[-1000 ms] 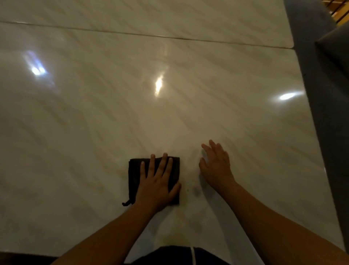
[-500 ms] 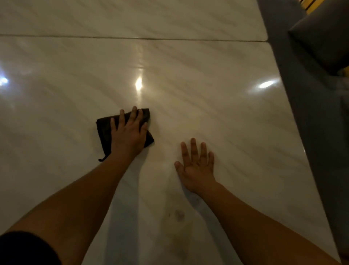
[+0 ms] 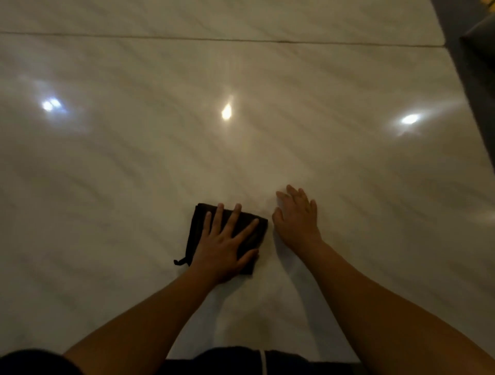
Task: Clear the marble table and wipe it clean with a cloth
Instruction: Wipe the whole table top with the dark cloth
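Marble table (image 3: 241,160): pressed dark cloth (image 3: 197,233) flat under spread left hand (image 3: 223,249), rested right hand (image 3: 297,222) open just right of it. Judged clearing done (nothing else seen), wiping unfinished.

Far right edge: strip of dark grey floor (image 3: 451,18) running down the frame. Set on it near the top, corner of a dark grey upholstered seat (image 3: 482,48). In the extreme corner, yellow sliver (image 3: 490,1), too small to identify.

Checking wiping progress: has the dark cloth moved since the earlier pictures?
Yes. The cloth under the left hand came back toward the person, away from the table seam.
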